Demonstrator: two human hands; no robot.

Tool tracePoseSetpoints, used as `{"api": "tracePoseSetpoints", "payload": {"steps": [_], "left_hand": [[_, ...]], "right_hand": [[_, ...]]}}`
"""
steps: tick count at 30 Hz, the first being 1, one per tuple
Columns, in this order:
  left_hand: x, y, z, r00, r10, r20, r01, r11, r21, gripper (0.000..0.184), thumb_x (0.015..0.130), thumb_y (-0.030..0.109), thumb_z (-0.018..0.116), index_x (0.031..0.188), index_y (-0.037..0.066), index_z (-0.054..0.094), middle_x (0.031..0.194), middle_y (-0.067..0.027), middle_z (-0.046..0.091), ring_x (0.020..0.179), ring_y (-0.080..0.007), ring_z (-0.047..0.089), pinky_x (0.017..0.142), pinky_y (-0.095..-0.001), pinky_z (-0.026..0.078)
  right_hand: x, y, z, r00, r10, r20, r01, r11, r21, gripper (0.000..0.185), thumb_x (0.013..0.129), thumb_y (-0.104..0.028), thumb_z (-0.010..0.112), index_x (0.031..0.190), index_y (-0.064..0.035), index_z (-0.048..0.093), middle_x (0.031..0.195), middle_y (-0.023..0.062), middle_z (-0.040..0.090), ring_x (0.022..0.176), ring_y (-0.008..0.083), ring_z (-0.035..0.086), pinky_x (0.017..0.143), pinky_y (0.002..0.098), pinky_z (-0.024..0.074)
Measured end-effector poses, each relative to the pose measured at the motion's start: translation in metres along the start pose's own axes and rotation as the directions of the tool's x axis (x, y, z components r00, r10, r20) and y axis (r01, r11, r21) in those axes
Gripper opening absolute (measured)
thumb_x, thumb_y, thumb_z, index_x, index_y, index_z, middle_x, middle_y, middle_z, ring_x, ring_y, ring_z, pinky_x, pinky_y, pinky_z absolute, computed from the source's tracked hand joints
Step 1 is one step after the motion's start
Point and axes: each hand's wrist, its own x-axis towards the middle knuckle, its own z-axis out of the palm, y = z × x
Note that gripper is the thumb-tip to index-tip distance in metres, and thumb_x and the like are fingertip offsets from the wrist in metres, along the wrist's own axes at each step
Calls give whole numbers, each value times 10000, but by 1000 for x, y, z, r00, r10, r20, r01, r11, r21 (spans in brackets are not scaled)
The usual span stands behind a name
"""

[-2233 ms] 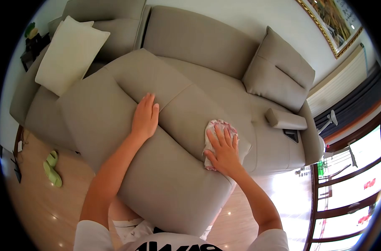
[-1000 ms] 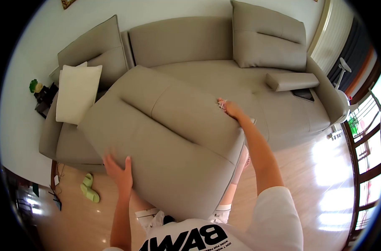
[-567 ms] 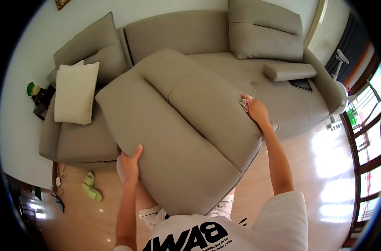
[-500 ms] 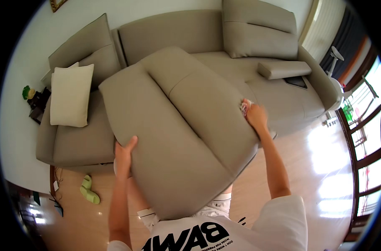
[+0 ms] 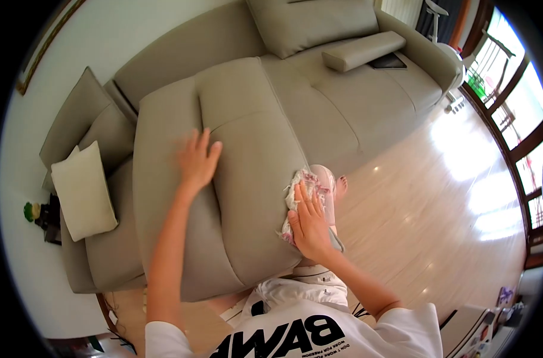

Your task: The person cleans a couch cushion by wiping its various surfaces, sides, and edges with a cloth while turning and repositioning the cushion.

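A large grey-beige sofa cushion (image 5: pixel 247 137) with a seam down its middle lies tilted in front of me, leaning over the sofa (image 5: pixel 355 113). My left hand (image 5: pixel 199 160) is over its upper face, fingers spread and slightly blurred; whether it touches the surface I cannot tell. Near the cushion's right edge, my right hand (image 5: pixel 310 227) lies flat on a crumpled white and pink cloth (image 5: pixel 294 185), pressing it against the cushion. The fingers of that hand are stretched out, and part of the cloth is hidden beneath them.
A cream pillow (image 5: pixel 83 191) leans on the sofa's left seat. At the right end lie a padded block (image 5: pixel 364 51) and a dark flat device (image 5: pixel 389 61). Shiny floor (image 5: pixel 403 215) stretches to the right, towards glazed doors (image 5: pixel 522 137). A bare foot (image 5: pixel 341 186) shows beside the cushion.
My left hand has left the cushion's left edge and moved onto its face. My right hand has come nearer with the cloth, which is now spread under it. The cushion has turned and my view has shifted.
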Motion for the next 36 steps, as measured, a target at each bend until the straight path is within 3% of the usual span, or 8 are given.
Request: {"api": "tracePoseSetpoints", "payload": {"steps": [3, 7, 11, 17, 20, 25, 29, 36], "left_hand": [[8, 70, 35, 998, -48, -36, 40, 982, -185, 806, 1026, 635, 451, 1664, 180, 260, 1715, -239, 155, 1552, -517, 163, 1207, -713, 144], [5, 81, 55, 991, -46, -129, 32, 994, -109, 846, 1008, 623, 489, 1673, 181, 207, 1716, -259, 107, 1546, -559, 96, 1208, -715, 116], [2, 82, 65, 982, -11, -191, -1, 998, -63, 841, 1009, 595, 497, 1676, 180, 196, 1711, -261, 119, 1542, -555, 108, 1203, -712, 126], [5, 84, 81, 956, 16, -292, -35, 998, -61, 792, 1020, 536, 486, 1679, 200, 203, 1719, -233, 123, 1556, -512, 110, 1218, -685, 82], [3, 82, 79, 956, 11, -293, -37, 996, -83, 798, 1012, 544, 495, 1677, 203, 214, 1720, -225, 127, 1560, -503, 109, 1221, -681, 71], [2, 81, 77, 967, 1, -255, -28, 994, -103, 841, 999, 576, 505, 1679, 185, 203, 1719, -240, 100, 1566, -506, 71, 1223, -679, 51], [-1, 88, 74, 963, -7, -269, -28, 992, -124, 793, 997, 477, 530, 1674, 195, 229, 1727, -209, 124, 1575, -479, 90, 1229, -667, 45], [0, 93, 67, 971, 3, -239, -41, 987, -154, 831, 990, 505, 511, 1670, 122, 222, 1719, -246, 101, 1567, -507, 68, 1219, -683, 39]], "right_hand": [[25, 15, -3, 998, -46, 48, 42, 996, 73, 642, 1101, -358, 421, 1639, -48, 260, 1706, 191, 243, 1532, 528, 217, 1248, 575, 191], [92, 34, 8, 997, -81, -2, 81, 991, 108, 664, 1083, -383, 454, 1649, -93, 264, 1717, 167, 229, 1539, 518, 211, 1246, 582, 185], [204, 76, 38, 968, -241, -75, 251, 948, 196, 655, 1077, -392, 457, 1625, -61, 315, 1678, 232, 284, 1542, 481, 230, 1267, 528, 183], [357, 109, 66, 995, -93, -24, 95, 911, 401, 750, 1073, -471, 438, 1610, 30, 288, 1675, 267, 271, 1577, 372, 221, 1277, 428, 182], [355, 107, 67, 998, -26, 65, -5, 899, 438, 787, 1070, -511, 441, 1633, 1, 241, 1684, 243, 273, 1586, 341, 215, 1270, 397, 202], [239, 108, 22, 966, -81, 247, -29, 911, 411, 757, 1094, -507, 399, 1666, -64, 179, 1710, 199, 232, 1584, 330, 228, 1267, 409, 217], [199, 88, -3, 948, -46, 315, -96, 902, 421, 766, 1093, -518, 403, 1666, -59, 182, 1720, 218, 177, 1582, 370, 211, 1272, 430, 205], [336, 100, 58, 969, -246, 28, 226, 925, 306, 836, 1037, -553, 500, 1630, -11, 270, 1689, 292, 200, 1556, 464, 214, 1271, 500, 180]]}}
